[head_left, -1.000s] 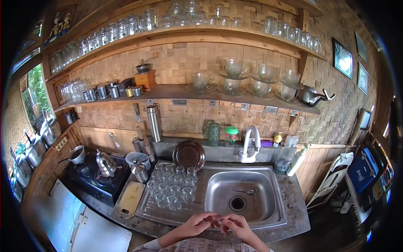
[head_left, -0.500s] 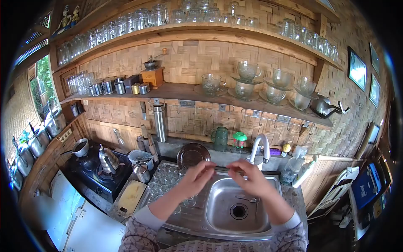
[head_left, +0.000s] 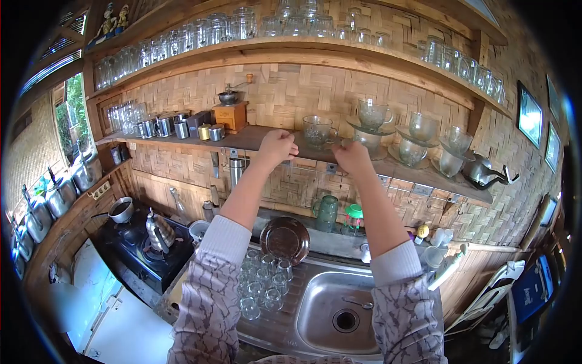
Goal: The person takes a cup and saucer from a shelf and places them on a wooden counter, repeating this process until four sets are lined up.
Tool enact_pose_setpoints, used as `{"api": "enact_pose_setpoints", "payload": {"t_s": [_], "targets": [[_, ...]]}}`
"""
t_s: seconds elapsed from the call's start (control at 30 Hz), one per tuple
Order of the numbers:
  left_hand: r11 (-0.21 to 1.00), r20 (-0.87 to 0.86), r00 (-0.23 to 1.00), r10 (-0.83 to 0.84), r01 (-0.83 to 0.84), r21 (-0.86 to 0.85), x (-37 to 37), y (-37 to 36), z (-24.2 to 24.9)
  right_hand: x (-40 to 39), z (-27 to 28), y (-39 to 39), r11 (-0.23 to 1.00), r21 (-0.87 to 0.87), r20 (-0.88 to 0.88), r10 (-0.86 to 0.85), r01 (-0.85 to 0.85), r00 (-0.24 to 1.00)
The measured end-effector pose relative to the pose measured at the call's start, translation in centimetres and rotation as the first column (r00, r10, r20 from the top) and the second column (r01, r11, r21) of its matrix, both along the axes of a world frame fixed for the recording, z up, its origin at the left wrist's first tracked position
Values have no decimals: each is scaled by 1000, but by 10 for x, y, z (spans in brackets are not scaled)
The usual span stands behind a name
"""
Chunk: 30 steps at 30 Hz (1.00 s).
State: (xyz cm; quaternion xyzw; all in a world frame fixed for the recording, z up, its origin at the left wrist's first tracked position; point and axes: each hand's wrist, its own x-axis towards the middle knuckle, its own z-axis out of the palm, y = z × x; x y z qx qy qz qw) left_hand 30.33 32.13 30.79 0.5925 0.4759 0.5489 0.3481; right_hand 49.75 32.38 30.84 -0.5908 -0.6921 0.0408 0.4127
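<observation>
My left hand (head_left: 279,147) reaches up to the front edge of the wooden shelf, fingers bent inward and apart from the thumb. Facing it, my right hand (head_left: 351,159) is raised with its fingertips close to the handle side of a clear glass cup (head_left: 317,131). The cup stands upright on a glass saucer at the shelf edge, between and just behind both hands. Nothing shows held in either hand. To the right, more glass cups are stacked with saucers, including an upper cup (head_left: 373,113) near my right hand.
Below are a steel sink (head_left: 315,327) with a spoon in it, several upturned glasses (head_left: 260,282) and a brown plate (head_left: 285,241). A kettle (head_left: 159,230) sits on the stove at left. Hooks hang under the shelf; a coffee grinder (head_left: 229,115) stands on it.
Both my hands have risen from above the sink to the shelf, ending on either side of the front of the glass cup. The view has shifted slightly.
</observation>
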Motion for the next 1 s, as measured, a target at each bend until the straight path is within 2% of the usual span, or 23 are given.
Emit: {"api": "enact_pose_setpoints", "payload": {"t_s": [0.03,0.07,0.13,0.17,0.2,0.27,0.3,0.4,0.5,0.53,0.6,0.73,0.8,0.9,1.0], "targets": [[995,100,995,21,-31,98,1,10,-6,-3,-4,9,1000,-6,-8,-21,21,1000],[994,94,995,22,-31,101,0,19,-11,-5,-8,18,999,-12,-16,-42,41,999],[963,-244,948,203,-149,223,-2,31,-17,-10,-8,14,997,-17,-15,-73,72,997],[946,-257,928,268,-203,254,-3,37,-20,-12,-8,13,994,-26,-7,-105,105,994],[945,-259,927,270,-205,253,-3,38,-16,-15,-7,13,994,-27,-8,-103,102,995],[977,-281,937,209,-215,13,-4,42,-7,-20,-7,10,971,-98,61,-212,217,975],[976,-277,938,209,-216,6,-2,41,-5,-19,-7,10,971,-102,67,-210,216,975],[968,-329,913,241,-250,15,2,38,-6,-21,-8,8,965,-74,100,-245,253,964],[963,-535,804,260,-255,86,-2,51,-9,-23,-10,8,964,-59,103,-254,261,962],[963,-533,805,261,-259,81,-2,56,-11,-24,-11,9,961,-48,110,-265,272,958],[908,-599,683,418,-324,264,-2,64,-17,-25,-11,9,959,-39,118,-273,279,955],[915,-520,753,403,-334,224,-2,62,-17,-25,-11,10,964,-62,102,-251,257,963],[960,-473,835,280,-247,134,-2,55,-14,-23,-9,8,963,-64,92,-254,260,963],[971,-493,837,236,-226,81,-1,47,-9,-23,-8,5,968,-87,38,-234,236,972],[960,-438,856,274,-274,66,6,38,-8,-21,-6,3,972,-104,20,-209,210,978]]}}
